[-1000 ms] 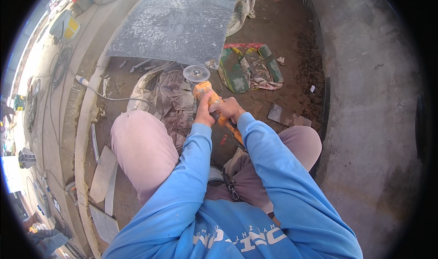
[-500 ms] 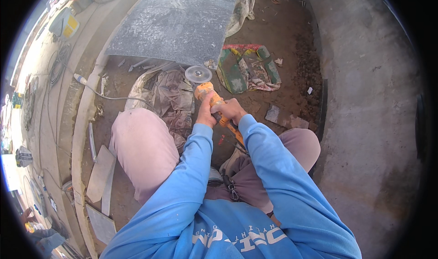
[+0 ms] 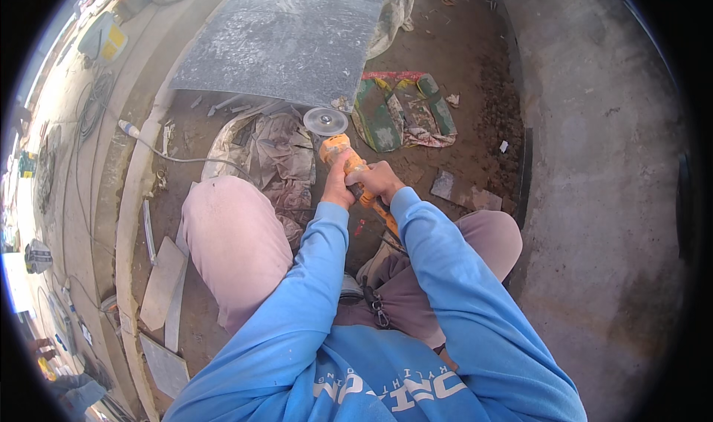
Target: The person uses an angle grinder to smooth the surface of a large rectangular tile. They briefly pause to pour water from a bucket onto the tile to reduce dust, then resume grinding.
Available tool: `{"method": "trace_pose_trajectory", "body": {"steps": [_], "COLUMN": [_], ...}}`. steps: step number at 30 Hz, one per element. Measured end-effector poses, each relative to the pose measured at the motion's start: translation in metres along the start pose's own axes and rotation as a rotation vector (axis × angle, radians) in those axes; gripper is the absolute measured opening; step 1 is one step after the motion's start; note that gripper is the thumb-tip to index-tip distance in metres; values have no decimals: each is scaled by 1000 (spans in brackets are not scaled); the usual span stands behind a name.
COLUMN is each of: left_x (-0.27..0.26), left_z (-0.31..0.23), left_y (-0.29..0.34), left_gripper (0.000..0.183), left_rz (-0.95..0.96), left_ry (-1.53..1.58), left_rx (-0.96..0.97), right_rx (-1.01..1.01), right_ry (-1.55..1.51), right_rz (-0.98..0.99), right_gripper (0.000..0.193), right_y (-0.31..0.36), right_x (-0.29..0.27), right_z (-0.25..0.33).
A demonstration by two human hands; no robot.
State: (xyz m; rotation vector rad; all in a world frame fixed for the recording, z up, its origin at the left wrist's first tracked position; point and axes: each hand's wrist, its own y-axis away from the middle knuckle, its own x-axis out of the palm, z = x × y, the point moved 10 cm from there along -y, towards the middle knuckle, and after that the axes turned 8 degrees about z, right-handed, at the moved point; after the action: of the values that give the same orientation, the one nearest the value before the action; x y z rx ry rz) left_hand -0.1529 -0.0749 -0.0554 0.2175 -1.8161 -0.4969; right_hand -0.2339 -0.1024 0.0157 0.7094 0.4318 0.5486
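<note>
Both my hands grip an orange angle grinder [image 3: 336, 148] out in front of my knees. My left hand [image 3: 338, 186] is wrapped round the body just behind its head. Further back along the body, my right hand [image 3: 377, 180] is closed on it. The round cutting disc [image 3: 325, 121] at the far end faces up, bare of a visible guard. Just beyond the disc lies the near edge of a large grey slab [image 3: 275, 47]; a narrow gap seems to separate them. The rear of the grinder runs down beside my right forearm.
A crumpled dusty sheet [image 3: 281, 154] lies left of the grinder, a green and red sack [image 3: 405, 110] to its right. A grey cable [image 3: 182, 159] crosses from the concrete ledge [image 3: 134, 206]. Cut slab pieces [image 3: 165, 282] lie by my left knee. A concrete wall [image 3: 594, 162] rises at right.
The grinder and both hands have shifted very slightly to the right. The slab and the things around it look the same.
</note>
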Motion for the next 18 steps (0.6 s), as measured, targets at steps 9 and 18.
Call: {"method": "trace_pose_trajectory", "body": {"steps": [9, 18], "left_x": [-1, -7], "left_z": [-6, -18], "left_y": [-1, 0], "left_gripper": [51, 50], "left_rz": [-3, -33], "left_ry": [-20, 5], "left_rx": [54, 47], "right_rx": [1, -23], "right_ry": [-14, 19], "right_rz": [21, 56], "right_gripper": [57, 50], "right_y": [5, 3], "right_x": [4, 16], "right_z": [8, 25]}}
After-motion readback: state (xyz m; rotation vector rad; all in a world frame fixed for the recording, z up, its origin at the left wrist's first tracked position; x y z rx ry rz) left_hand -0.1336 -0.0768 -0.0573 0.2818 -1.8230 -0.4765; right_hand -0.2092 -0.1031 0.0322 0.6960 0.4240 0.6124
